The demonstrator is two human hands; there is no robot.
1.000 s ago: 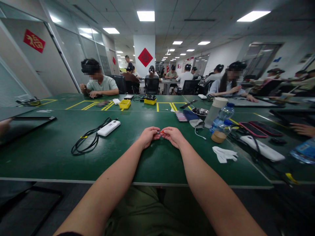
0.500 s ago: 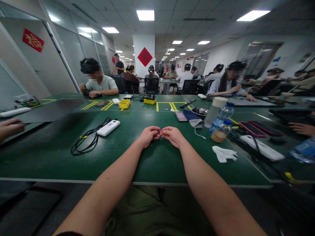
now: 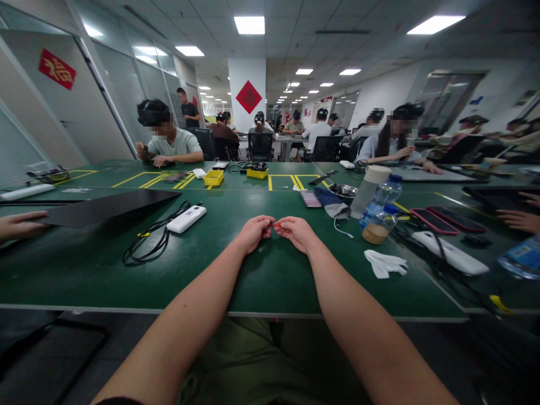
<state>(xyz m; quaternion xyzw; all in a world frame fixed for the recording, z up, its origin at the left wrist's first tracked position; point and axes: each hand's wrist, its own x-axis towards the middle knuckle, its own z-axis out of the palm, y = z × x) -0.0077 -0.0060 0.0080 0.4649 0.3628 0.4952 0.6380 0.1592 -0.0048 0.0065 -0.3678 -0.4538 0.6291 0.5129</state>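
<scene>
Both my forearms reach out over the green table. My left hand and my right hand meet at the middle of the table, knuckles up, fingers curled. Between the fingertips of both hands sits a tiny orange part, pinched from each side. It is too small to name. The hands rest on or just above the table surface.
A white power bank with a coiled black cable lies to the left. To the right are a crumpled white tissue, bottles, a metal bowl and phones. A neighbour's hand holds a black sheet at far left.
My hands have stayed together with only slight finger movement. The neighbour's black sheet at the left has swung further across the table towards the right.
</scene>
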